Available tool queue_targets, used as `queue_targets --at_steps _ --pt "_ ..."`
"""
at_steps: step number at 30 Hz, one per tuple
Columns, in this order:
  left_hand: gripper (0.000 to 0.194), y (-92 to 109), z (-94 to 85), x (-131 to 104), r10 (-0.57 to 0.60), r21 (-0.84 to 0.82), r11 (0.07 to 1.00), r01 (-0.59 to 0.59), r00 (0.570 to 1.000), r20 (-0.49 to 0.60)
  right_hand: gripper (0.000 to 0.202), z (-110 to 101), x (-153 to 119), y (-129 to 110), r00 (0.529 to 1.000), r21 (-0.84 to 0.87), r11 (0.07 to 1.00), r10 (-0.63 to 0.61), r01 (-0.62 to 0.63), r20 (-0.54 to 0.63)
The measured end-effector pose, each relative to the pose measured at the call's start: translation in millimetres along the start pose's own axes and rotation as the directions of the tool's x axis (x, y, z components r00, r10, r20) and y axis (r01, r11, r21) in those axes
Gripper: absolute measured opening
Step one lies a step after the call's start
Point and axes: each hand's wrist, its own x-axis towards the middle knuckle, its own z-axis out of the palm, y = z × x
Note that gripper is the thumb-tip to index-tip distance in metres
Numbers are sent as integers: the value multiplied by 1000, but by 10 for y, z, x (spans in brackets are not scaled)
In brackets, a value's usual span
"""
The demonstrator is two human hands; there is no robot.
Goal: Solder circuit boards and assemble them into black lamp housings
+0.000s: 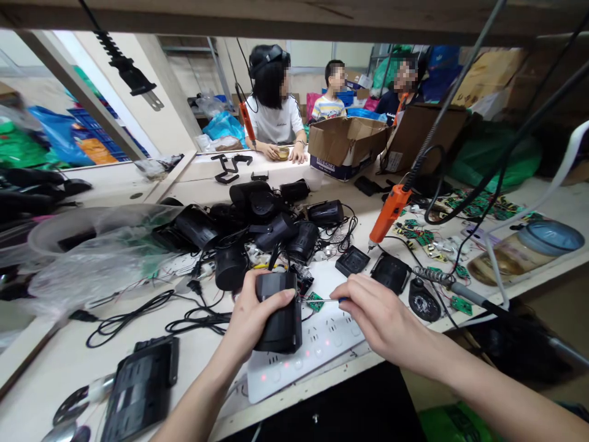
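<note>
A pale workbench (197,353) carries everything here, its front edge running beneath a white power strip (322,347) with small red lights. Behind the strip lies a jumbled heap of black housings (276,232), and black cables (193,325) coil to its left. A flat black panel (140,390) rests near the left front, with clear plastic sheeting (92,264) farther back. Green circuit boards (478,202) are strewn over the right side; nearer, a black oval part (423,299) lies alone. Black brackets (227,169) and an open cardboard box (343,150) occupy the far side. Some dark items (37,187) at far left are too blurred to identify.
</note>
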Motion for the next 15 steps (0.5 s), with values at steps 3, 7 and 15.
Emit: queue_targets --at_steps 3,7,15 --pt "58 9 -5 6 -8 -21 1000 9 1000 26 19 -17 37 2 996 -14 997 -72 72 -60" --pt "57 2 10 8 -4 -105 994 11 998 70 12 -44 96 -35 985 31 998 56 -51 -161" --pt "57 21 48 -18 -77 -220 971 92 994 75 35 -136 128 -37 965 -69 966 254 -250 67"
